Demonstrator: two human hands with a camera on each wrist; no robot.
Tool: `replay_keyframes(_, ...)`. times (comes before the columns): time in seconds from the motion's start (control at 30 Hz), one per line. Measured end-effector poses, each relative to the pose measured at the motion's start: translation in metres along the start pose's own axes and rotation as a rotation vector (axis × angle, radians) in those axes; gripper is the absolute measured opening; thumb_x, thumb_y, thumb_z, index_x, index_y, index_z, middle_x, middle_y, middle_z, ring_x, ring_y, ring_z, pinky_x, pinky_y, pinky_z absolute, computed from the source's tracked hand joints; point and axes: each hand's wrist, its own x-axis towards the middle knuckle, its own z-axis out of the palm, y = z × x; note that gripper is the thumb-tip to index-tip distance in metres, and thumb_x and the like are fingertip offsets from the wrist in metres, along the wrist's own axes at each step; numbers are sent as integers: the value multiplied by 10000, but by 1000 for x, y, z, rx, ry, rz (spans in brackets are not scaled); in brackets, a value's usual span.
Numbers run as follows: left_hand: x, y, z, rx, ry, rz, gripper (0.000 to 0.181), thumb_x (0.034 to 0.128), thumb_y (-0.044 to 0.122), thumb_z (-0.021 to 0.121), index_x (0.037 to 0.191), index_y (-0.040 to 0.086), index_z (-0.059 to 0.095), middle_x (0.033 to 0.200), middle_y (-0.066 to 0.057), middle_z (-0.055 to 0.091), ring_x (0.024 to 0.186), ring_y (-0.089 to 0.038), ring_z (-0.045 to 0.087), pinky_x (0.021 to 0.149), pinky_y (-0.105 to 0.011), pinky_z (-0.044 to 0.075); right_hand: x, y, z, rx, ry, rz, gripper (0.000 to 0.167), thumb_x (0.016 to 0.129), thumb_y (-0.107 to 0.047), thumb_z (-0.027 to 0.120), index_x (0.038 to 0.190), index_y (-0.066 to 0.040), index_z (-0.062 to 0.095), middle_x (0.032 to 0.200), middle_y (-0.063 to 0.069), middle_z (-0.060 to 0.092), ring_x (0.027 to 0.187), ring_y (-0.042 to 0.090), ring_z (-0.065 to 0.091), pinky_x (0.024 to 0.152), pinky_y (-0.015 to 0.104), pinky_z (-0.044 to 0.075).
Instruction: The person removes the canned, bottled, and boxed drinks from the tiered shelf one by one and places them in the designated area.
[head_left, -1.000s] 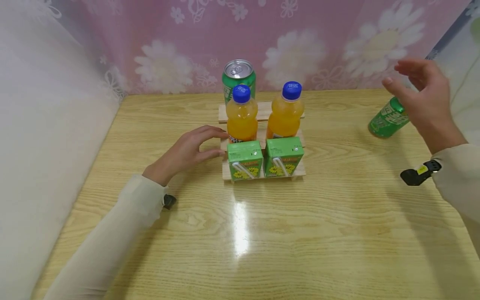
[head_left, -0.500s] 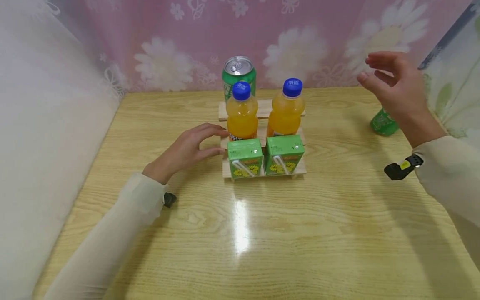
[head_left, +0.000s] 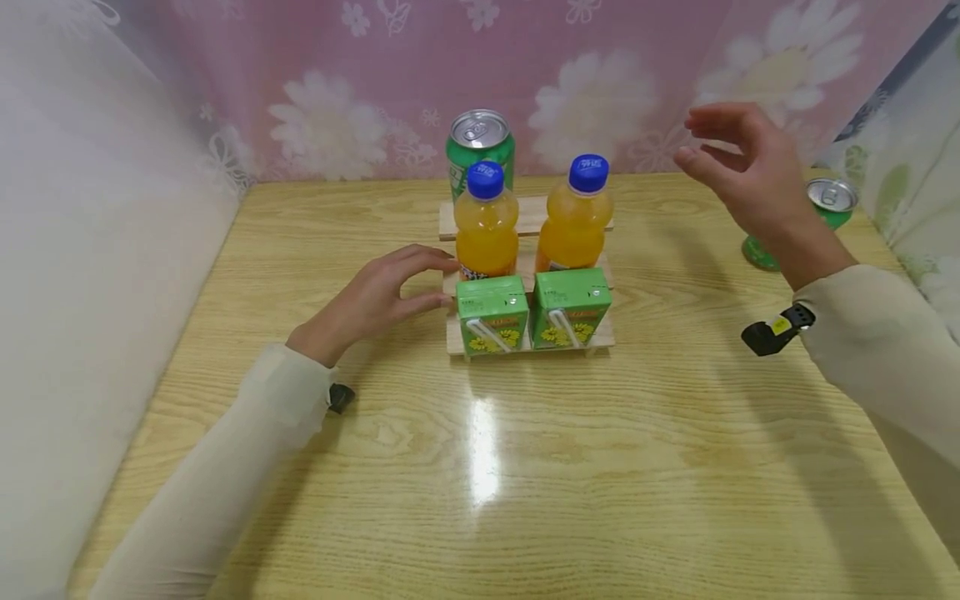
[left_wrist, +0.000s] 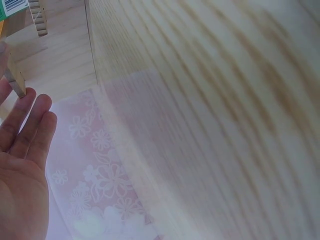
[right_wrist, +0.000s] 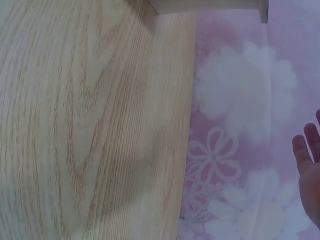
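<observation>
A small tiered wooden rack stands on the table. Two green juice boxes with straws sit on its front step, two orange drink bottles with blue caps behind them, and a green can at the back left. My left hand touches the rack's left side with its fingertips; the left wrist view shows the fingers extended against a wooden end. To the right of the rack, my right hand is raised with nothing in it, fingers spread from the thumb.
A second green can stands at the table's right side, partly hidden by my right forearm. Flowered pink cloth hangs behind the wooden table, and pale cloth borders the left side.
My right hand has moved left, away from the second can and toward the rack. My left hand stays at the rack's side.
</observation>
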Motion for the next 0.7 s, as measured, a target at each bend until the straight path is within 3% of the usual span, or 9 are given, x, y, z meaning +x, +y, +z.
replay_keyframes(0.27,0,1,2,-8,-12,-14,464,1017,260,803,1443,111,692,1479,-45,685,1438,-242,604,1259,-469,476,1,-10,13,-13,-37,19,530,1062,-245,724,1561,-181,557,1531,-56,573,1475,166,502,1237,150,405)
replay_keyframes(0.5,-1,1,1,-10,-11,-14,466,1018,266,801,1445,117,691,1482,-39,683,1439,-241,604,1257,-474,477,5,-25,21,1,-67,59,543,1071,-294,718,1577,-204,543,1572,-9,563,1482,167,498,1187,89,412)
replay_keyframes(0.7,0,1,0,-6,-3,-2,464,1019,262,801,1446,117,690,1485,-41,681,1435,-234,605,1253,-460,481,10,-38,27,-16,-88,39,545,1079,-334,696,1588,-236,526,1573,-25,563,1486,171,490,1340,302,324)
